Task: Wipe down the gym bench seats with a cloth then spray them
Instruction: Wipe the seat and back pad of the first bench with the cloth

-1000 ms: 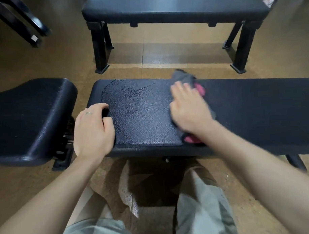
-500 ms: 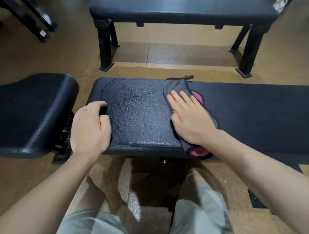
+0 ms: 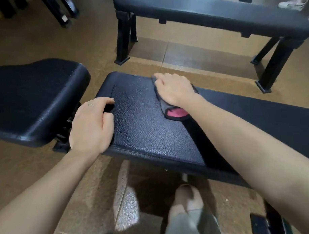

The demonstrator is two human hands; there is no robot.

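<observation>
The light is dim and warm, with a soft sheen on the bench pad (image 3: pixel 143 127) and a bright patch on the floor (image 3: pixel 127 208). Edges bend from the wide lens, and the lower part is blurred.

The long bench pad (image 3: pixel 149 130) runs from the middle out to the right, with a separate seat pad (image 3: pixel 33 102) just beside its left end. The left hand (image 3: pixel 92 127) rests on the near left corner of that surface. The right hand (image 3: pixel 174 89) lies on the cloth (image 3: pixel 175 113) at the far edge, right of the left hand. Behind, across a strip of floor (image 3: pixel 187 55), stands a second bench (image 3: pixel 215 14).
</observation>
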